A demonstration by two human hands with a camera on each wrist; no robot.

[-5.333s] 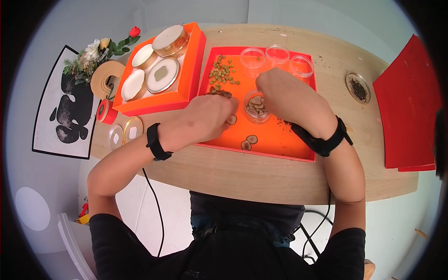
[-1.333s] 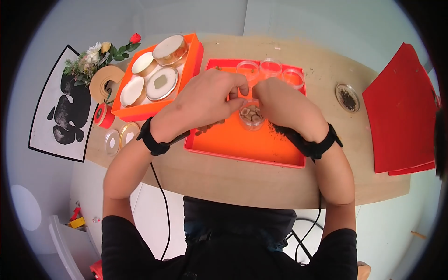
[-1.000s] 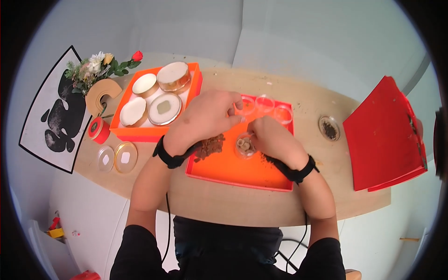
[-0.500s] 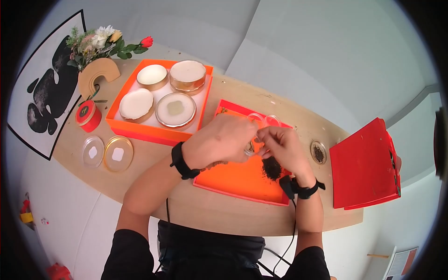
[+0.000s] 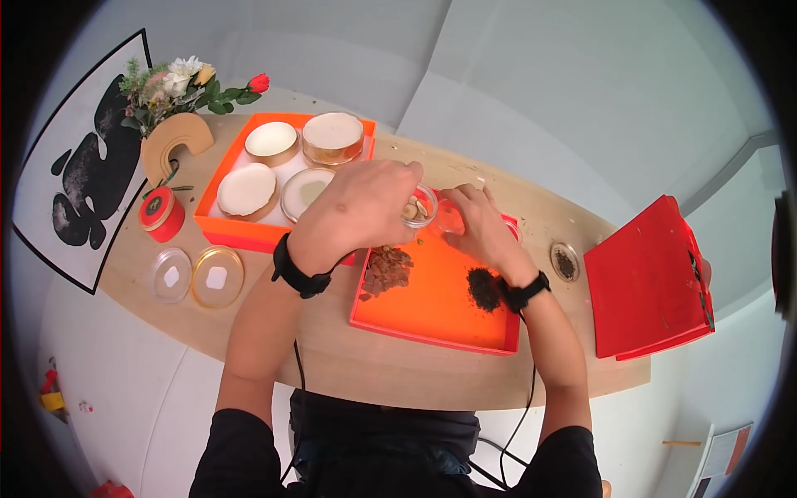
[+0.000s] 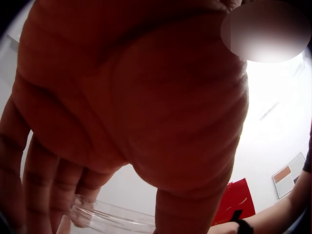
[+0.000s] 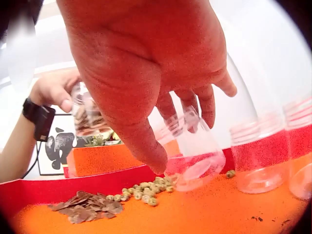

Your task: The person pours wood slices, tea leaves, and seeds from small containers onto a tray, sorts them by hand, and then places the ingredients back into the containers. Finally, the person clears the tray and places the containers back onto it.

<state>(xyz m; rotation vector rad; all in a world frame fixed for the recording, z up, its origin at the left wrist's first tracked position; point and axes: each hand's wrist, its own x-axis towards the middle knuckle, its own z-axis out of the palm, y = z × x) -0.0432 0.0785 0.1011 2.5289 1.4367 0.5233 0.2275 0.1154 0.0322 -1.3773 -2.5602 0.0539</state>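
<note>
My left hand grips a clear plastic jar holding thin, dark-edged dried slices, above the back left of the orange tray. In the left wrist view, the jar's clear rim shows between thumb and fingers. My right hand is at another clear jar at the back of the tray. Its thumb and fingers are spread about that jar, fingers on the far side and thumb on the near left. In the right wrist view, brown flakes and green-yellow buds lie beside it.
More clear jars stand right of the right hand. Dark crumbs lie in the tray. An orange box with round tins is at left, near two lids. A dish and red bag are at right.
Slices went from the tray into the jar, which my left hand has since lifted up and back. My right hand has left that jar for another at the tray's back. The head view has turned.
</note>
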